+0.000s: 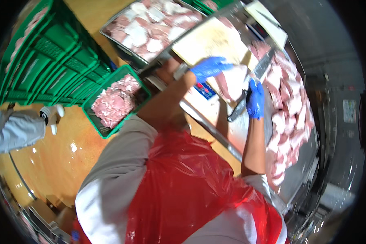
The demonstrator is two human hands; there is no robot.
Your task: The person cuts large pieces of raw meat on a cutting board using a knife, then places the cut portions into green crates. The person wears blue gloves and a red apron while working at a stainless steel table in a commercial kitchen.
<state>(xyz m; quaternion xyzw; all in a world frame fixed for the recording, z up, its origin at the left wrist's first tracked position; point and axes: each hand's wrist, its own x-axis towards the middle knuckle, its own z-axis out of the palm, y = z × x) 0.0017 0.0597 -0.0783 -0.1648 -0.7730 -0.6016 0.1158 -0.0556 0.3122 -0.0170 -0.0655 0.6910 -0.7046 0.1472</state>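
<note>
My right hand (pixel 256 99), in a blue glove, is closed on a knife (pixel 265 64). The blade points away to the upper right, and a dark handle shows beside the hand. A piece of pale pink meat (pixel 236 79) lies just left of the blade, at the lower end of a cream cutting board (pixel 209 40). Above the meat's left edge, my gloved left hand (pixel 210 68) has its fingers stretched out. Whether it touches the meat, I cannot tell. A blue panel with a lit display (pixel 205 92) sits below that hand.
Cut meat pieces (pixel 288 110) are heaped along the steel table's right side. Beyond my left hand stands a metal tub (pixel 130 55) of meat. A green crate (pixel 144 94) of trimmings and stacked green crates (pixel 57 53) are at the left, near another person's leg (pixel 20 128).
</note>
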